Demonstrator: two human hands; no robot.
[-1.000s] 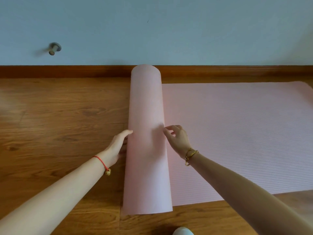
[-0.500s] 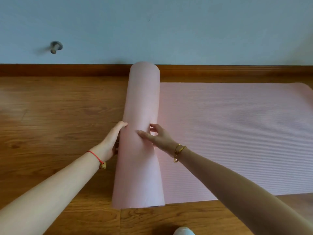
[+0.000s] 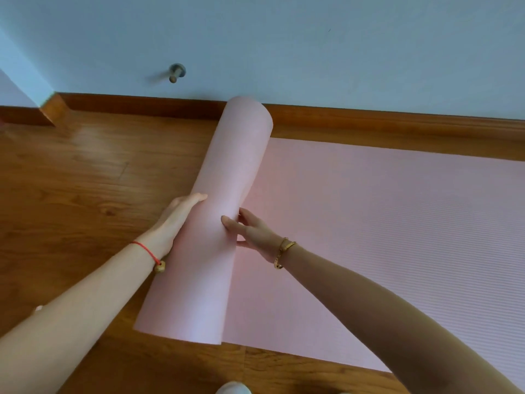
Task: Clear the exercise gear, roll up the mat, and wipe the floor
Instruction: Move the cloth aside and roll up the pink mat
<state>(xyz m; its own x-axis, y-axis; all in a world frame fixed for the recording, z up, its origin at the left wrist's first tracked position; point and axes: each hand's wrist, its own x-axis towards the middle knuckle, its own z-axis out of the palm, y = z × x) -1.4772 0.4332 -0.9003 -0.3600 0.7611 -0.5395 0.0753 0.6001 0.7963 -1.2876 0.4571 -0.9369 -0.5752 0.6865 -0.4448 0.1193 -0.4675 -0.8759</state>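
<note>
A pink exercise mat lies on the wooden floor, partly rolled. The rolled part [image 3: 216, 223] forms a thick tube running from near the wall toward me. The flat part [image 3: 383, 237] stretches away to the right. My left hand [image 3: 176, 220] presses flat against the left side of the roll, fingers straight. My right hand [image 3: 252, 237] grips the right side of the roll, thumb on top and fingers tucked where the roll meets the flat mat. No other exercise gear is visible.
A wooden skirting board [image 3: 369, 123] runs along the pale blue wall behind the mat. A metal door stopper [image 3: 176, 73] sticks out of the wall at upper left. A wall corner [image 3: 48, 109] juts out at far left. Bare wooden floor [image 3: 79, 189] lies left of the roll.
The view has swung so the roll now lies slanted. My right hand slid from the top of the roll down to its right side; my left hand stayed on the left side.
</note>
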